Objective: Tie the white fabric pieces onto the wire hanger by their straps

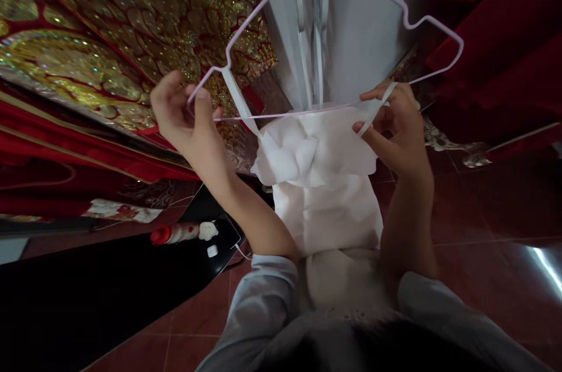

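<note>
A pale pink wire hanger (263,4) spans the upper middle of the head view, with a white garment (338,202) hanging below it. My left hand (188,109) grips the hanger's left end, its fingers curled around the wire. One thin white strap (237,100) of the garment is looped over the hanger's left shoulder, inside the notch. My right hand (390,120) pinches the other strap (373,117) near the lower bar on the right; this strap is not in the right notch. A gathered white bow-like piece (290,152) lies on the garment's top left.
Gold-sequinned red garments (132,27) hang at the left, dark red cloth (504,38) at the right. A white cabinet with handles (364,27) stands ahead. A black table (109,290) at lower left bears a red-capped bottle (180,233) and a small white case (212,251).
</note>
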Action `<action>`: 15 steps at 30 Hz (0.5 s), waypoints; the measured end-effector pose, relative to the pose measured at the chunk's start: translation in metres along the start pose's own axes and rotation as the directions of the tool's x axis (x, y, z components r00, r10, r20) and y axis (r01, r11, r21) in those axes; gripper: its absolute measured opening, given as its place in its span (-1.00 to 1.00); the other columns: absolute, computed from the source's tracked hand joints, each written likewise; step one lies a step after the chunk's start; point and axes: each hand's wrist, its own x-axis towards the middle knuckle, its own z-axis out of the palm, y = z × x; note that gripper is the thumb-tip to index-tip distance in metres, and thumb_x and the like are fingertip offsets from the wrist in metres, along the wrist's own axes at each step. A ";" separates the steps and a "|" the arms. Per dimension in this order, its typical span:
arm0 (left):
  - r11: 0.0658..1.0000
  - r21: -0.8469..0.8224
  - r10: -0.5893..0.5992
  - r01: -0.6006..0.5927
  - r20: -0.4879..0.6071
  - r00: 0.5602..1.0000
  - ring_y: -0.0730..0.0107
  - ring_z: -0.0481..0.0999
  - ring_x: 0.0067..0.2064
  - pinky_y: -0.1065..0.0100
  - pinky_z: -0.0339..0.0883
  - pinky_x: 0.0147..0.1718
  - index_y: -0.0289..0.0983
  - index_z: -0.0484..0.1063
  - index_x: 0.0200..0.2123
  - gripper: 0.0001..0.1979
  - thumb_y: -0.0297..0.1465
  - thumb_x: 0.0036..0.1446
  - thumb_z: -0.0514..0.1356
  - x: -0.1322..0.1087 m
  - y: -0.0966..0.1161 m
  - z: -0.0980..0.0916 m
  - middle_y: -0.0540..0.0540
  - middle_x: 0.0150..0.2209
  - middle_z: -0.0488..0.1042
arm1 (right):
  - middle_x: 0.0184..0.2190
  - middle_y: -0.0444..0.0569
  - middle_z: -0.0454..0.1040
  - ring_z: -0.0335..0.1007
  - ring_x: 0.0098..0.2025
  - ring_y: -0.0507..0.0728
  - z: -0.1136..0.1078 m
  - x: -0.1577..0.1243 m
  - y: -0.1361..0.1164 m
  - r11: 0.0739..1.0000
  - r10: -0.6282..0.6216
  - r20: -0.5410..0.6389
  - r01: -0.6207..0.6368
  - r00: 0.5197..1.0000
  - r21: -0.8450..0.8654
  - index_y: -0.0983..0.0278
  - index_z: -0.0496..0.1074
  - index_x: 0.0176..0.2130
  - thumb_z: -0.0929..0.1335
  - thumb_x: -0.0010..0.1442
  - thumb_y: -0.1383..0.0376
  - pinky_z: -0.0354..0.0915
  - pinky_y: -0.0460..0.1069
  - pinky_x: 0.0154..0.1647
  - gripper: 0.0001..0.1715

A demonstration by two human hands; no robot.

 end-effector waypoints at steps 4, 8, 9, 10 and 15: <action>0.967 -0.215 -0.139 0.134 -0.009 0.990 0.37 0.55 -0.32 0.34 0.43 -0.28 -0.10 0.28 0.10 -0.62 -0.47 0.29 0.27 -0.027 -0.019 0.008 0.01 -0.26 0.55 | -0.01 -0.04 0.45 0.13 -0.46 -0.02 0.002 0.000 -0.004 1.000 -0.014 -0.057 0.013 0.998 -0.005 0.02 0.58 0.00 0.56 0.09 0.02 0.38 0.05 -0.39 -0.52; 0.962 -0.243 -0.124 0.122 0.005 0.992 0.36 0.49 -0.37 0.31 0.45 -0.22 -0.06 0.22 0.13 -0.63 -0.41 0.32 0.20 -0.043 -0.020 0.018 0.07 -0.44 0.39 | 0.01 0.01 0.50 0.38 -0.33 0.06 -0.001 0.002 0.008 0.992 -0.083 -0.231 0.102 0.969 0.073 0.04 0.60 -0.03 0.59 0.04 0.04 0.46 0.09 -0.26 -0.52; 0.964 -0.242 -0.115 0.112 0.003 0.993 0.36 0.45 -0.39 0.31 0.44 -0.24 -0.07 0.23 0.12 -0.65 -0.39 0.31 0.20 -0.044 -0.020 0.019 0.08 -0.46 0.34 | -0.01 0.01 0.51 0.42 -0.27 0.09 -0.004 0.004 0.014 0.987 -0.102 -0.315 0.135 0.944 0.087 0.05 0.60 -0.02 0.60 0.04 0.04 0.47 0.10 -0.21 -0.50; 0.964 -0.244 -0.105 0.102 0.003 0.994 0.36 0.41 -0.41 0.32 0.42 -0.26 -0.08 0.24 0.09 -0.68 -0.38 0.31 0.20 -0.044 -0.019 0.020 0.09 -0.47 0.30 | -0.05 0.00 0.51 0.45 -0.23 0.11 -0.009 0.007 0.021 0.982 -0.117 -0.416 0.168 0.902 0.088 0.06 0.59 -0.03 0.59 0.04 0.05 0.47 0.10 -0.17 -0.51; 0.974 -0.215 -0.062 0.067 0.032 0.998 0.36 0.30 -0.45 0.30 0.33 -0.34 -0.05 0.27 -0.03 -0.82 -0.39 0.37 0.19 -0.036 -0.021 0.013 0.09 -0.49 0.25 | -0.25 -0.07 0.47 0.46 -0.22 0.10 -0.037 0.033 0.042 0.975 -0.097 -0.693 0.207 0.715 0.077 0.13 0.55 -0.21 0.53 0.06 0.23 0.44 0.07 -0.11 -0.76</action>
